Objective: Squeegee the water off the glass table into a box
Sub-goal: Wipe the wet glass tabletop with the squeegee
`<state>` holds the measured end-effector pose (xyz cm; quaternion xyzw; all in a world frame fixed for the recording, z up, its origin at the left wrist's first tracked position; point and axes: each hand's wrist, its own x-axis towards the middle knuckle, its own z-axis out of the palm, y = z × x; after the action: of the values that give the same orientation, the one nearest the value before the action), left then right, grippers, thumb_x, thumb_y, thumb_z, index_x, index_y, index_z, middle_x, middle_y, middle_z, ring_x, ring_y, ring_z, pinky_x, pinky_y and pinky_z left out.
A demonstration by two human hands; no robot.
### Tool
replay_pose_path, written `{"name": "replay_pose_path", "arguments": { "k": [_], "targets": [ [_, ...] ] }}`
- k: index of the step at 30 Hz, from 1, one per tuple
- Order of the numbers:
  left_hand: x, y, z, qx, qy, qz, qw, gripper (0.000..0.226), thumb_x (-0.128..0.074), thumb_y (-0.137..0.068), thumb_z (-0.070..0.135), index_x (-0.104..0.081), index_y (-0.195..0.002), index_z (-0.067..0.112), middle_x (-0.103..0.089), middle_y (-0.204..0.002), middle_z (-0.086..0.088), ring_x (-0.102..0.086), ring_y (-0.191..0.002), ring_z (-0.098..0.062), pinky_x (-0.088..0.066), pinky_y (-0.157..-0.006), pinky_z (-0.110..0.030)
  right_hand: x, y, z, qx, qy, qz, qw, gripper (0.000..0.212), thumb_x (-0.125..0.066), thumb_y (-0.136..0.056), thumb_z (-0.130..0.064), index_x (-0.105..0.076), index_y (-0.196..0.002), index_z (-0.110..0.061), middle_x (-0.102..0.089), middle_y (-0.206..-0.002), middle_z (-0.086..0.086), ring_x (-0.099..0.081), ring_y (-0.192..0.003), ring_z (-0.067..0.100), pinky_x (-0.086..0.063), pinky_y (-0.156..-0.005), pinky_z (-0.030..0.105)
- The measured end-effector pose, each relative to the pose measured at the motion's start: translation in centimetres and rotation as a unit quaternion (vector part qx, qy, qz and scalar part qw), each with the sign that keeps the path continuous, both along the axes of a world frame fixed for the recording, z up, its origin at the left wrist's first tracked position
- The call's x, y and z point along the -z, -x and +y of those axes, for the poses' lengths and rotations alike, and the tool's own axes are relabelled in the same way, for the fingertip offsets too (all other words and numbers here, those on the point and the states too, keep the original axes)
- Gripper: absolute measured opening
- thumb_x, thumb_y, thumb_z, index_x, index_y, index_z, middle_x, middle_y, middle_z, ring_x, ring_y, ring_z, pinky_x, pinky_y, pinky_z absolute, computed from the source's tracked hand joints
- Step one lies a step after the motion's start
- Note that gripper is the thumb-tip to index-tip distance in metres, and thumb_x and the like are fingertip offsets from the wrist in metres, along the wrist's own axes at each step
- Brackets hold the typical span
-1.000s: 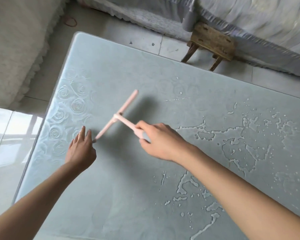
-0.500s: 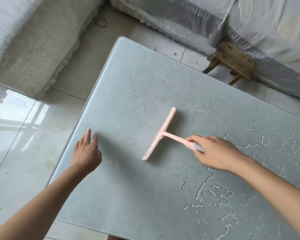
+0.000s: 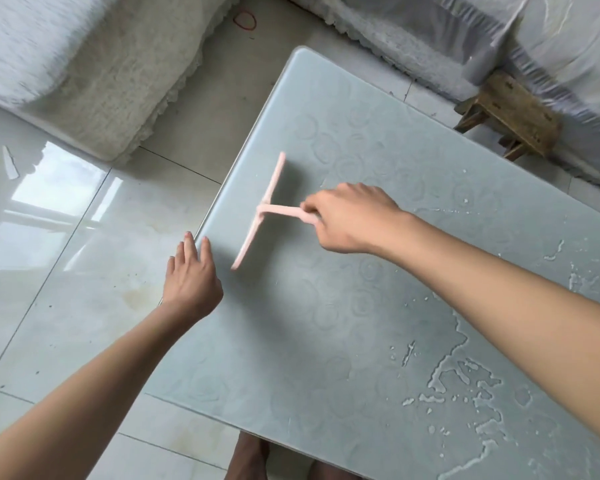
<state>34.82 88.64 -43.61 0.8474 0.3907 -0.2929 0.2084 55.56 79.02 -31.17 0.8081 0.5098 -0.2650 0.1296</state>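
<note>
Right hand [image 3: 347,220], clamped on squeegee [image 3: 261,207], is pushing it nearer the glass table [image 3: 326,341] edge; left hand [image 3: 191,278] is waiting, fingers straight

Left hand [image 3: 192,280], right hand [image 3: 352,220] bare; forearms [image 3: 499,303] bare too.

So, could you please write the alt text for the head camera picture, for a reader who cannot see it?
A right hand holds a pink squeegee by its handle over a pale glass table, near the edge where the open left hand is. Water puddles lie on the glass to the right.
</note>
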Motion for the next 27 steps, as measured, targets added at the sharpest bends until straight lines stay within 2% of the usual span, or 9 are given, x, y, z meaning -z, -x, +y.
{"name": "replay_pose_path", "arguments": {
  "k": [3,6,9,12,16,19,21,24,27],
  "targets": [
    [-0.1,0.1,0.1,0.009,0.013,0.005,1.0,0.067,-0.039,-0.091,0.011,-0.006,-0.149,0.003,-0.002,-0.156,-0.024,-0.013,-0.143,-0.036,-0.018,-0.115,-0.042,-0.3,-0.7,-3.3,0.032,0.03,0.021,0.999,0.026,-0.046,-0.09,-0.02,-0.056,-0.113,-0.029,-0.061,-0.11,0.008,-0.057,-0.099,0.034,-0.034,-0.068,0.032],
    [-0.3,0.2,0.1,0.043,0.021,0.02,0.999,0.067,-0.038,-0.092,0.014,-0.005,-0.149,0.003,-0.017,-0.153,-0.019,-0.026,-0.138,-0.033,-0.025,-0.11,-0.041,-1.8,-2.0,-5.9,0.076,0.096,0.018,0.992,0.031,-0.049,-0.088,-0.023,-0.057,-0.115,-0.034,-0.062,-0.116,0.005,-0.057,-0.106,0.032,-0.042,-0.076,0.035],
    [-0.4,0.4,-0.1,0.083,0.01,0.04,0.996,0.067,-0.036,-0.092,0.015,-0.003,-0.15,0.003,-0.012,-0.155,-0.019,-0.018,-0.142,-0.032,-0.02,-0.113,-0.044,-3.5,-3.1,-7.3,0.08,0.171,-0.01,0.982,0.034,-0.049,-0.088,-0.024,-0.058,-0.119,-0.035,-0.061,-0.12,0.006,-0.057,-0.109,0.031,-0.045,-0.083,0.035],
    [-0.4,0.3,-0.4,0.095,-0.005,0.051,0.994,0.067,-0.037,-0.092,0.016,-0.005,-0.149,0.003,-0.005,-0.156,-0.021,-0.011,-0.144,-0.032,-0.019,-0.115,-0.044,-4.4,-2.4,-7.8,0.036,0.217,-0.043,0.974,0.034,-0.047,-0.089,-0.025,-0.058,-0.121,-0.029,-0.06,-0.118,0.007,-0.057,-0.107,0.031,-0.043,-0.078,0.033],
    [0.3,-0.2,-1.0,0.132,-0.034,0.035,0.99,0.067,-0.036,-0.093,0.017,-0.003,-0.15,0.003,0.002,-0.157,-0.02,-0.005,-0.146,-0.031,-0.015,-0.117,-0.045,-4.8,-0.1,-6.4,-0.047,0.141,-0.071,0.986,0.032,-0.047,-0.091,-0.029,-0.057,-0.122,-0.028,-0.062,-0.109,0.005,-0.059,-0.095,0.031,-0.035,-0.067,0.03],
    [1.0,-0.8,-1.8,0.155,-0.066,0.018,0.986,0.068,-0.036,-0.093,0.018,-0.003,-0.151,0.003,0.004,-0.159,-0.016,-0.004,-0.146,-0.029,-0.014,-0.118,-0.043,-3.8,0.6,-4.2,-0.058,0.055,-0.072,0.994,0.028,-0.047,-0.091,-0.025,-0.059,-0.116,-0.025,-0.061,-0.101,0.006,-0.045,-0.076,0.029,-0.03,-0.062,0.03],
    [1.1,-1.3,-2.5,0.154,-0.074,0.022,0.985,0.067,-0.035,-0.093,0.017,-0.004,-0.151,0.004,0.004,-0.159,-0.015,-0.004,-0.147,-0.029,-0.014,-0.118,-0.043,-2.8,-0.5,-3.4,-0.046,0.048,-0.068,0.995,0.028,-0.047,-0.09,-0.022,-0.059,-0.115,-0.023,-0.062,-0.106,0.007,-0.05,-0.082,0.03,-0.031,-0.064,0.03],
    [1.0,-2.7,-3.6,0.164,-0.069,0.029,0.984,0.067,-0.036,-0.093,0.016,-0.005,-0.151,0.004,0.005,-0.159,-0.016,-0.003,-0.147,-0.029,-0.013,-0.118,-0.044,-2.1,-3.5,-5.2,0.031,0.082,-0.013,0.996,0.033,-0.049,-0.09,-0.026,-0.058,-0.121,-0.029,-0.06,-0.12,0.007,-0.056,-0.106,0.032,-0.04,-0.075,0.033],
    [0.9,-3.8,-4.0,0.181,-0.07,0.037,0.98,0.066,-0.036,-0.093,0.017,-0.006,-0.15,0.004,0.005,-0.159,-0.016,-0.003,-0.147,-0.029,-0.014,-0.118,-0.044,-1.9,-5.7,-9.7,0.074,0.112,0.006,0.991,0.035,-0.051,-0.088,-0.027,-0.059,-0.122,-0.033,-0.06,-0.124,0.007,-0.056,-0.11,0.033,-0.045,-0.086,0.037]
  ]
}}
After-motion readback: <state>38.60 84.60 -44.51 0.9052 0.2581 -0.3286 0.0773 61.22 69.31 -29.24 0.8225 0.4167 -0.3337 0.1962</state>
